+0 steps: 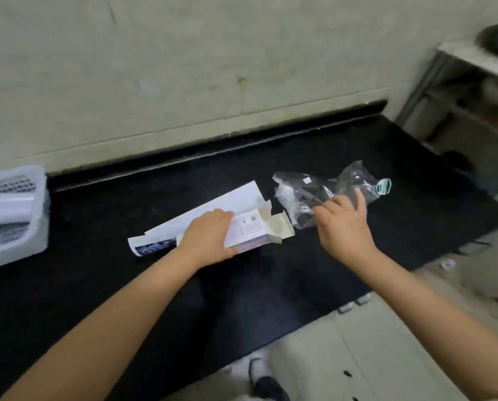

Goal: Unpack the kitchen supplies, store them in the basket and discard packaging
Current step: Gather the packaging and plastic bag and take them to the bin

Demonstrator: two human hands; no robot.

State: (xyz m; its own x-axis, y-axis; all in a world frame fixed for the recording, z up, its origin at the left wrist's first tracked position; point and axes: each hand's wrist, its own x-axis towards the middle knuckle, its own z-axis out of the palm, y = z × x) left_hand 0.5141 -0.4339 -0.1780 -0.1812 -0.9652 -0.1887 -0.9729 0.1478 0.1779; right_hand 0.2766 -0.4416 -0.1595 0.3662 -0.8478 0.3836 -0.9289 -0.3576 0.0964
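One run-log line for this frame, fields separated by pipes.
left hand grips opened carton | right hand reaches onto plastic bag | basket far left, holds rolls | packaging not discarded

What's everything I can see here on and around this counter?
Counter: one, black, along the wall.
Basket: one, white, far left on the counter, holding white rolls.
Carton: one, white, long, end flaps open, mid-counter.
Plastic bag: one, clear, crumpled, right of the carton.
Cabinet: one, pale, below the counter.
Shelf unit: one, grey, far right.
Left hand: grips the carton.
Right hand: on the plastic bag, fingers loosely spread.
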